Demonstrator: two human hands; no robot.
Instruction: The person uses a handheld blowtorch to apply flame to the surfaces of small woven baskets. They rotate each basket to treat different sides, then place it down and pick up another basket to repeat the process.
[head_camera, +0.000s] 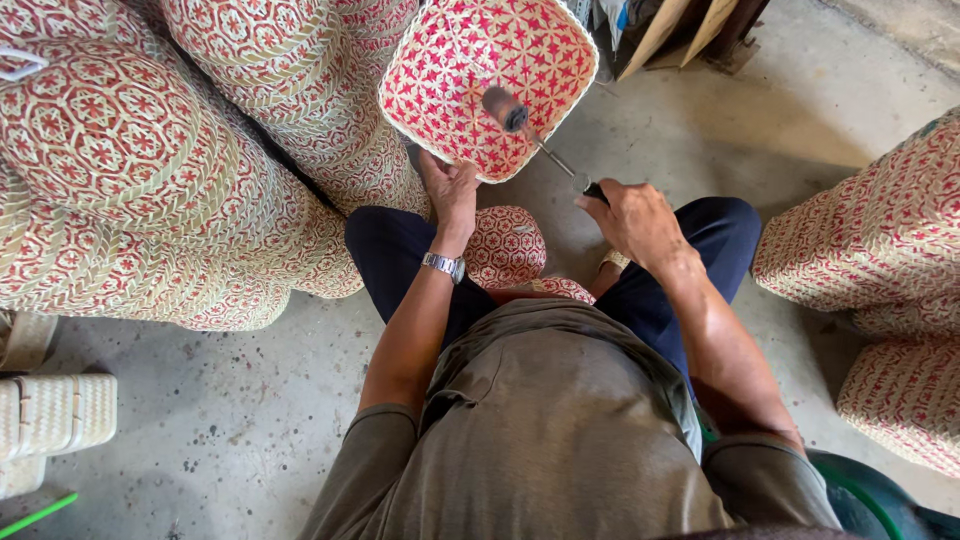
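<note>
Gripping the lower rim of a red-and-white woven basket (488, 80), the left hand (450, 190) tilts its open mouth toward the camera, fingers curled shut over the edge. Closed just as firmly, the right hand (635, 218) grasps the handle of a thin metal tool (535, 135), whose dark, blurred head sits inside the basket near its centre. Between the seated person's knees rests another small woven piece (505, 245). Stacks of patterned baskets (150, 170) crowd the concrete floor (230, 420) at its left edge, with more baskets (880, 240) at right.
</note>
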